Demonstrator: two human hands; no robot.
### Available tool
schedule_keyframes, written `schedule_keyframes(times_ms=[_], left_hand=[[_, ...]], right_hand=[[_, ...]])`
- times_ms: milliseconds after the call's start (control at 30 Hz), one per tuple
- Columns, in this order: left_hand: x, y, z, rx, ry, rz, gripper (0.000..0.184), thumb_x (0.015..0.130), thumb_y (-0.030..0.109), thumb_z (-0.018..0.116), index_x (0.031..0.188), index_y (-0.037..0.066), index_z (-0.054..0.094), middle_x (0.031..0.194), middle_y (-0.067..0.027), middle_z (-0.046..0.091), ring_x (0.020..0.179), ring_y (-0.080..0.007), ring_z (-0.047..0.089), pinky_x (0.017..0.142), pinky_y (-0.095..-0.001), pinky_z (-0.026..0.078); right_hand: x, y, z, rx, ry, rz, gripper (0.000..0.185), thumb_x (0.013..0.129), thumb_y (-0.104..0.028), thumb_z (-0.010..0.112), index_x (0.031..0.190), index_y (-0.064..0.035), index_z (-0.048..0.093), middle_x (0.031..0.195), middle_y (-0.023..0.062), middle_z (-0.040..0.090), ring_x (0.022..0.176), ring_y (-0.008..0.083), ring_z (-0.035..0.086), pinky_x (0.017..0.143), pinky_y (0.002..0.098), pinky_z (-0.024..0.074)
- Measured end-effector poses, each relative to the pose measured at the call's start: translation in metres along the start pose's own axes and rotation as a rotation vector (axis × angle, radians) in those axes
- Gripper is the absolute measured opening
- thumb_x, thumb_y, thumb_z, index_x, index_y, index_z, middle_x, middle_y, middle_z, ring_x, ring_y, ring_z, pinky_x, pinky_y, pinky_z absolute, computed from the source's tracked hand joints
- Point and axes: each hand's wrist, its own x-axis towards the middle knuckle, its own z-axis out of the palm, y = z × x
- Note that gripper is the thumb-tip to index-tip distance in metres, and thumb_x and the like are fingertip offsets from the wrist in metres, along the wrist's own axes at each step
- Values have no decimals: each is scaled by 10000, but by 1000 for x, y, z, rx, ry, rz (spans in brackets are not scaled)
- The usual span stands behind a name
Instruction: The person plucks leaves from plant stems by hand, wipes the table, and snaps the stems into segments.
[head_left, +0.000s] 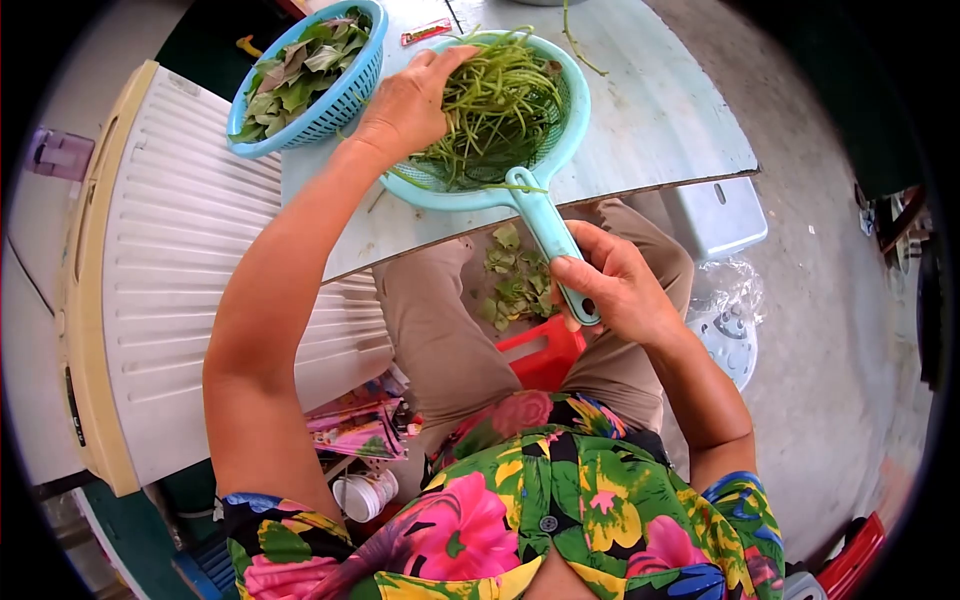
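On the table (pixel 670 120), the strainer (pixel 578 120) is gripped by its overhanging handle (pixel 543 222) in the curled right hand (pixel 622 285); the stems (pixel 500 105) inside are touched by the left hand (pixel 408 108), finger closure hidden. Spilling could be caused by the handle being pressed down.

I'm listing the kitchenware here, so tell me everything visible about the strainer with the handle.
The strainer is pale turquoise and looks plastic: a round bowl with a broad rim, mesh walls and a long handle with a hole near its end. The bowl is over the table, open side up, with green stems heaped in it; the handle juts past the table's edge. The right hand grips the handle; the left hand is at the stems, and whether it touches the rim is unclear.
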Motion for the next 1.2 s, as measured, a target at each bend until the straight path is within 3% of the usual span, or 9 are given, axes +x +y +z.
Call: schedule_keyframes(times_ms=[133,333,467,667,733,867,900,1133,1200], left_hand=[[-1,-17,-10,-134,154,133,619,649,134,676,1189,100,376,1088,-171,499,947,-352,507,833,-373,431],[-1,-31,-24,-203,104,-38,709,665,147,697,1229,-8,297,1029,-188,541,900,-328,540,779,-329,444],[4,-30,-50,-247,45,20,652,709,196,663,1231,36,307,1105,-145,499,1018,-259,489,902,-360,362],[8,-31,-46,-443,12,-47,581,694,200,673,1162,7,388,1057,-146,520,1010,-260,492,889,-346,367],[10,-26,-40,-260,41,111,571,696,206,664,1157,3,395,1061,-166,518,1004,-285,490,889,-355,369],[1,-19,-14,46,182,-197,541,702,175,651,1151,-1,407,1052,-173,518,997,-285,488,886,-353,373],[0,-52,5,-28,189,-3,734,676,200,693,1244,-15,279,1013,-196,538,896,-321,544,790,-320,442],[5,-48,17,239,293,5,697,699,326,673,1165,-66,333,1062,-197,519,893,-316,561,771,-341,469],[9,-44,11,-112,103,-202,628,713,271,669,1165,-20,345,1029,-203,522,879,-315,567,768,-323,473]], right_hand=[[0,2,-8,-27,-9,-8,352,851,-211,517,1128,-10,436,640,29,533,445,81,482,374,186,333],[-2,0,-12,12,-27,41,278,857,-169,507,1063,11,458,668,33,537,484,88,502,437,210,383],[-2,0,-13,-18,-14,39,296,855,-184,514,1073,8,458,677,34,539,481,83,500,433,200,384],[-4,-12,-16,-31,-6,98,314,852,-205,524,1079,3,467,682,14,530,489,66,489,438,194,380],[-4,-14,-21,-69,-7,132,322,849,-213,530,1083,1,471,683,3,525,499,57,479,446,191,376],[-2,-23,-35,-267,10,143,341,845,-262,534,1070,-10,489,681,-23,516,534,38,454,457,183,349],[-2,-29,-32,-239,11,163,341,844,-253,532,1076,-8,481,675,-20,515,523,45,463,453,184,347],[2,-34,-22,-240,137,170,344,836,-171,500,1120,12,437,689,34,517,465,73,471,407,202,360],[0,-28,-20,-266,171,157,340,828,-133,496,1125,21,431,699,47,517,461,77,468,392,208,365]])
